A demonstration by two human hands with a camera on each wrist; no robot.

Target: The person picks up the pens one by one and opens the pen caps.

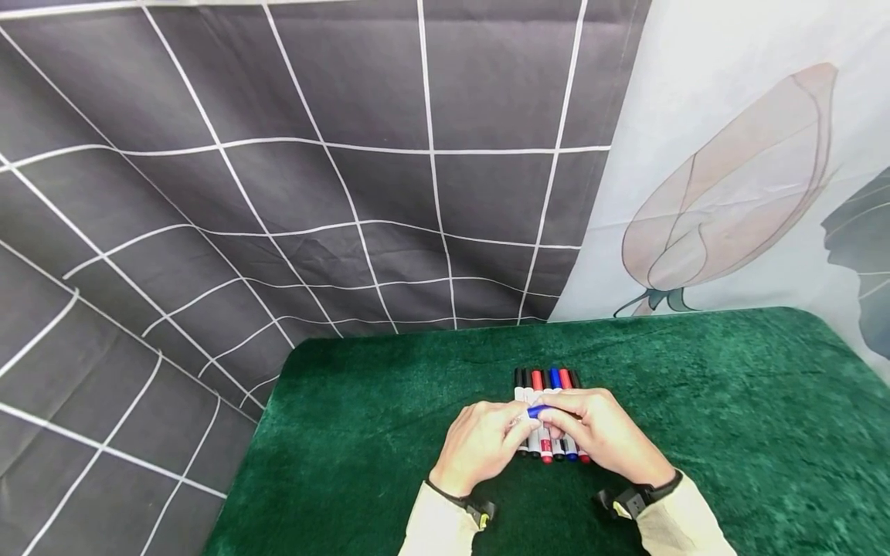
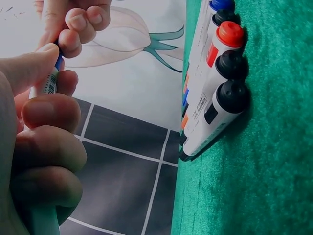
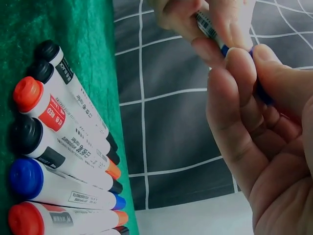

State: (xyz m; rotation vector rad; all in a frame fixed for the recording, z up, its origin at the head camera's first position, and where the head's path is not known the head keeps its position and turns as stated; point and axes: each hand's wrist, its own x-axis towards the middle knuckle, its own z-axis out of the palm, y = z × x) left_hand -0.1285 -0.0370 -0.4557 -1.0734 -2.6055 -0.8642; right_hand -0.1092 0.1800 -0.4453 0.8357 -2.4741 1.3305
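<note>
Both hands meet over a row of whiteboard markers, holding one blue marker (image 1: 537,411) between them. My left hand (image 1: 480,440) wraps its fingers round the white barrel (image 2: 50,84), where a barcode shows. Thumb and fingertips of my right hand (image 1: 601,432) pinch the blue cap end (image 3: 264,95), partly covering it. In the right wrist view the two hands' fingertips come together at the cap. Below lie the other markers side by side, among them a red marker (image 3: 55,111), a blue marker (image 3: 73,188) and a black marker (image 2: 217,110).
A green velvety cloth (image 1: 361,417) covers the table. Behind it hangs a dark grey curtain (image 1: 375,185) with white grid lines, and to the right a white sheet (image 1: 598,286) with a printed flower. Each wrist wears a dark strap (image 1: 660,488).
</note>
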